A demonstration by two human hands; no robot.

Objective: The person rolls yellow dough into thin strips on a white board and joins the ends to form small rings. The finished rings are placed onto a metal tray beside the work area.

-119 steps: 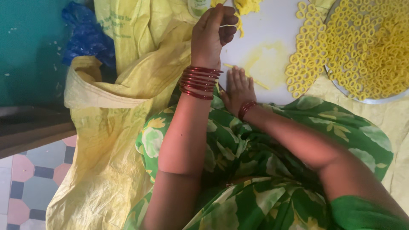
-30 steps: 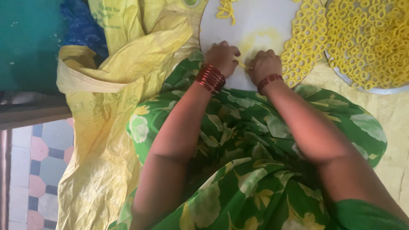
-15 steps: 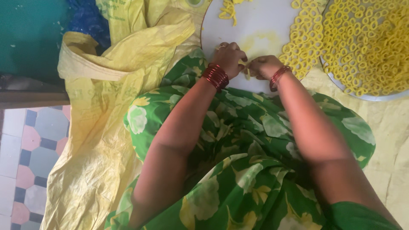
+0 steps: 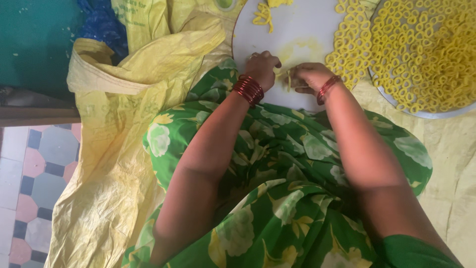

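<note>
Both hands' grip, left hand (image 4: 262, 67) and right hand (image 4: 308, 77), pinching a soft yellow dough strip (image 4: 288, 79) on the white round board (image 4: 302, 30); likely to tear if pulled.

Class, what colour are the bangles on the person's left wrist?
The bangles on the left hand are dark red, a stacked set, seen in the head view.

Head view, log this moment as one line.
left hand and right hand pinch dough strip | over white board | dough rings on tray

Both hands, left (image 4: 262, 68) and right (image 4: 308, 78), meet with fingers curled, forearms converging forward.
</note>
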